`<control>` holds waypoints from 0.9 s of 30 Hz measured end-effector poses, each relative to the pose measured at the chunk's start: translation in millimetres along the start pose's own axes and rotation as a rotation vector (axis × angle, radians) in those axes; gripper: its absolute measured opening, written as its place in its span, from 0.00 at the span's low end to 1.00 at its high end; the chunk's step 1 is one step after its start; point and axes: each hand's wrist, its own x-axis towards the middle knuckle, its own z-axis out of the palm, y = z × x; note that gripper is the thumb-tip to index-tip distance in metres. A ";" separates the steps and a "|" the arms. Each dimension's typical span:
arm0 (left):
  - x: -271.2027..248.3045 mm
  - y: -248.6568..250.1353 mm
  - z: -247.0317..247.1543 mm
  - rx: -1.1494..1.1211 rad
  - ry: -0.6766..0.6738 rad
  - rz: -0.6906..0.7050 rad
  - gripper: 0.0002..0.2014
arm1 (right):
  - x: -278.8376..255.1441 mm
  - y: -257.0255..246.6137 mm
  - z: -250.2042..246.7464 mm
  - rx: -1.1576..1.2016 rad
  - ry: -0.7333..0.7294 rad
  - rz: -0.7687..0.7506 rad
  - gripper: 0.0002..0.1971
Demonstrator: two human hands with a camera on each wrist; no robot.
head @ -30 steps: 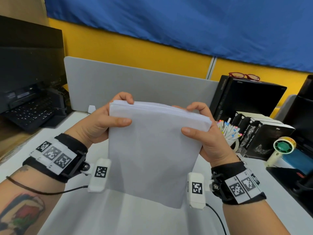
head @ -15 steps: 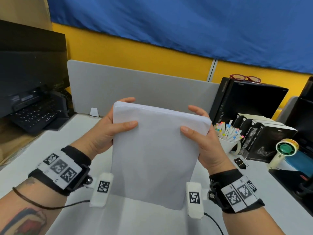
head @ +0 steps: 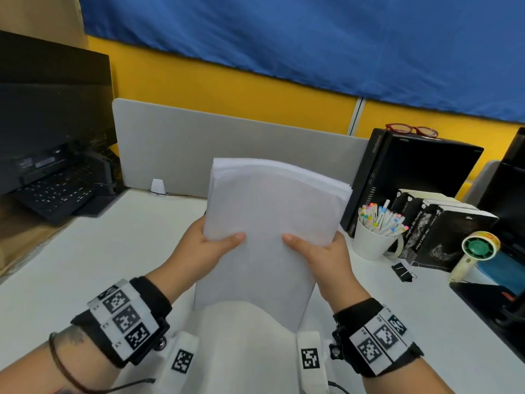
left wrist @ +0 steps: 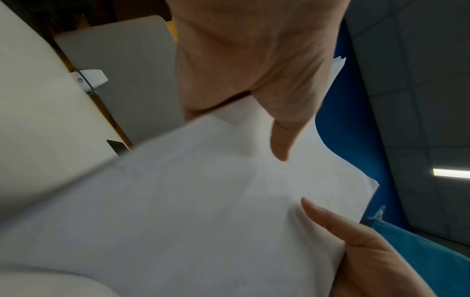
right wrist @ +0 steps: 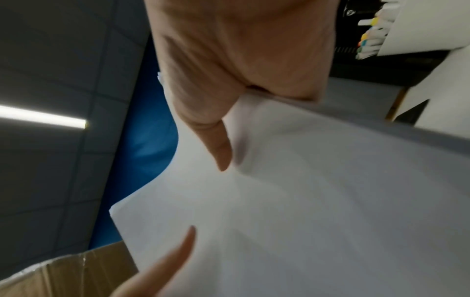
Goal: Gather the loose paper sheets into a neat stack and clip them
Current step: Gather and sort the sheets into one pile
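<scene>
What the paper hides, and what blurs

Behind the paper stack [head: 267, 231], the fingers of the left hand [head: 204, 251] and right hand [head: 326, 257] are out of sight; only the thumbs show in front. Both wrist views smear the near sheet edges. Print on the black books [head: 443, 234] is too small to read, and the right picture edge cuts off a black box [head: 511, 200].

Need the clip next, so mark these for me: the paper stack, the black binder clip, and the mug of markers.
paper stack [head: 264, 223]: head view, middle of the front sheet.
black binder clip [head: 401, 272]: head view, its black body on the desk.
mug of markers [head: 369, 243]: head view, white wall of the mug.
</scene>
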 end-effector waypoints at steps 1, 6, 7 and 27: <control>-2.1 -0.9 -2.8 0.013 -0.041 -0.002 0.24 | -1.7 2.6 -1.8 -0.029 -0.030 0.017 0.24; 4.0 33.7 -16.4 -0.083 -0.084 0.166 0.33 | -0.5 -13.2 -3.3 0.005 -0.056 -0.146 0.36; 9.0 45.1 -19.5 -0.094 -0.110 0.211 0.31 | 0.7 -19.6 -2.8 0.002 -0.058 -0.238 0.43; 25.6 63.0 -29.3 -0.251 -0.381 0.126 0.24 | 9.5 -47.3 -4.9 -0.512 -0.070 -0.617 0.25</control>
